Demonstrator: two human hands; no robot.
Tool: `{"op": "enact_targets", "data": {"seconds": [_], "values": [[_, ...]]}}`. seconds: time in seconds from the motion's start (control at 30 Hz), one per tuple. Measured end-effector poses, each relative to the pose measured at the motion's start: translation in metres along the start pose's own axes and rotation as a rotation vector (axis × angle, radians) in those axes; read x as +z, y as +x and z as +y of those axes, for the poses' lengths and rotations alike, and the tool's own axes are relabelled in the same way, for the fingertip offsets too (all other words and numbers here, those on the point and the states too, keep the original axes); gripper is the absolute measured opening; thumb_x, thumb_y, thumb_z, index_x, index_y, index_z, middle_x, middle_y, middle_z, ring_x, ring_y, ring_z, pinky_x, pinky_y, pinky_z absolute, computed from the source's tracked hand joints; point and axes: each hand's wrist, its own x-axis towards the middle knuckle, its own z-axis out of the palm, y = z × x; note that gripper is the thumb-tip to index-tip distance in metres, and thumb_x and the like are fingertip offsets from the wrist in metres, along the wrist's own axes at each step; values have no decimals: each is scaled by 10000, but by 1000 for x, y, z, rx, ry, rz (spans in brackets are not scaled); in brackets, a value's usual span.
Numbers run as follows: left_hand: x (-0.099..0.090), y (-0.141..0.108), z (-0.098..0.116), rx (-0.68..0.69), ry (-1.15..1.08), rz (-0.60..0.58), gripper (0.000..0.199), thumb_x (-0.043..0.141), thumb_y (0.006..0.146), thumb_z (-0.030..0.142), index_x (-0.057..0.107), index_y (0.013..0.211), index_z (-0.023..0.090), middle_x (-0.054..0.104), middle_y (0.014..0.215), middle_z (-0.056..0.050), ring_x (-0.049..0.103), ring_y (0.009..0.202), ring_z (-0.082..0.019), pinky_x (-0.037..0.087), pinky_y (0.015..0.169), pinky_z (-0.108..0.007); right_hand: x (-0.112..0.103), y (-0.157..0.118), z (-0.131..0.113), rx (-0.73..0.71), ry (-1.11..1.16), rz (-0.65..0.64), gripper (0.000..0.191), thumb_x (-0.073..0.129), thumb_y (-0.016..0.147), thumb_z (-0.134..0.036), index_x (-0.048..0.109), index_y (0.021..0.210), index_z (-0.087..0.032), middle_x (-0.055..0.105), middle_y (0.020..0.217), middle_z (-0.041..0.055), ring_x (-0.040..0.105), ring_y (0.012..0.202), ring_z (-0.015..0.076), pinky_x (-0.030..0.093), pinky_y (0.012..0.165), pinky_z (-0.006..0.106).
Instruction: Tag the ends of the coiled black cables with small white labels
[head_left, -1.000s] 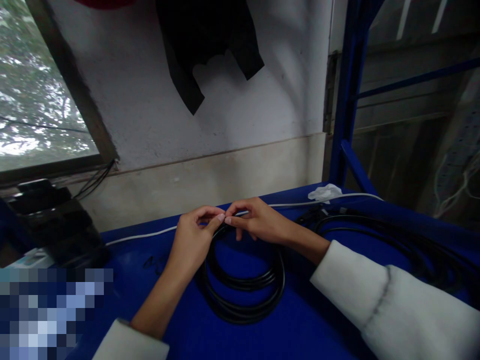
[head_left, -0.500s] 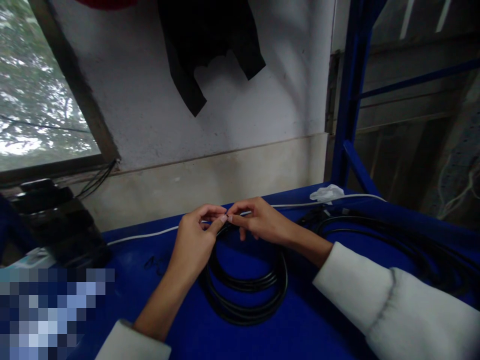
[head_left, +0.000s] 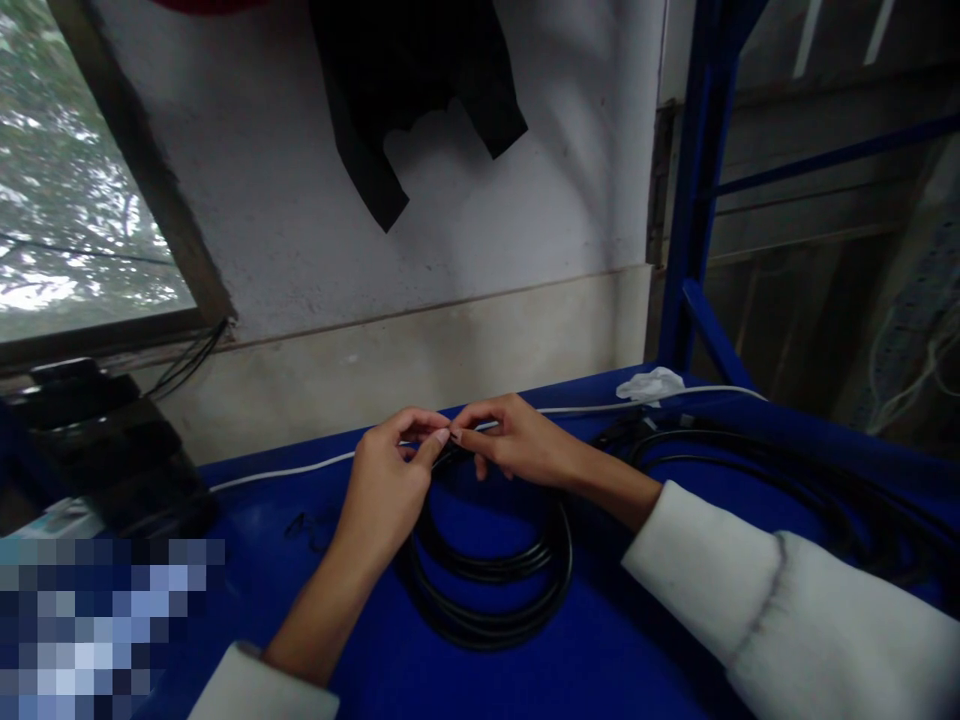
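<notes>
A coil of black cable (head_left: 491,635) lies on the blue tabletop (head_left: 615,660). Above its far side my two hands meet, thumbs and fingertips nearly touching. My left hand (head_left: 390,480) is closed in a pinch at the coil's far left. Coming in from the right, my right hand (head_left: 517,440) pinches too, with its lower fingers curled. Something small and dark sits between the fingertips, too small to make out. The far part of the coil is hidden behind my hands.
More black cable (head_left: 780,450) lies looped at the right. A white cable (head_left: 285,470) runs along the back edge, near a crumpled white plastic bag (head_left: 651,385). Thin black ties (head_left: 300,523) lie at left, by stacked black items (head_left: 112,450). A blue post (head_left: 686,220) rises behind.
The view has shifted very slightly. Both hands keep the same pinching pose over the coil, with only tiny finger movement.
</notes>
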Motion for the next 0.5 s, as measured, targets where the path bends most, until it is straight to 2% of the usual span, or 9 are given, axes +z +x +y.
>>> {"op": "enact_targets", "data": {"seconds": [0.3,0.5], "values": [[-1,2,-4,-41,39,14,99,714,830,259,770,869,187,791,874,-71,734,839,-246,535,800,-347,1,1,5,0,45,-1,212,645,995,-362,743,1014,-176,678,621,3,539,469,112,374,418,193],[-1,2,-1,-2,13,-15,109,712,846,283,791,852,209,807,876,-61,739,842,-249,541,786,-335,-1,1,1,12,23,6,229,662,983,-386,751,995,-176,692,610,9,526,462,113,346,416,197]]}}
